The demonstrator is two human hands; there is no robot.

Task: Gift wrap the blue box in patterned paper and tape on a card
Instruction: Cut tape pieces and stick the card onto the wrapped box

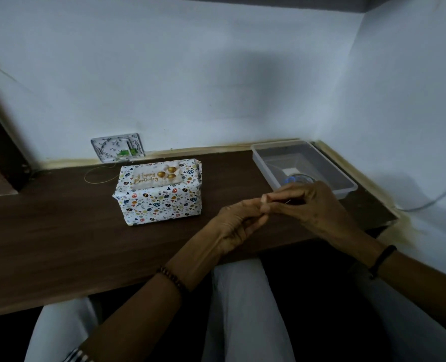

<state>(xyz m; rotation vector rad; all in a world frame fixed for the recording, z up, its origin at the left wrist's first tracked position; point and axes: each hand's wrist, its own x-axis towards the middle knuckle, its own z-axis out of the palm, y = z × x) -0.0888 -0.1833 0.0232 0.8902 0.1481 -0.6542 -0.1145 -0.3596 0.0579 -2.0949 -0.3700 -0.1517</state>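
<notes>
Hands (pixel 236 222) (pixel 309 202) around some indiscernible scrap (pixel 287 202)

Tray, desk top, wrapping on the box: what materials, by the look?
Tray: translucent plastic, smooth, judging by its cloudy see-through walls and thin moulded rim. Desk top: dark wood grain, matte; likely laminate, though solid wood is possible. Wrapping: printed paper, going by the sharp folds and creases at the corners.
</notes>
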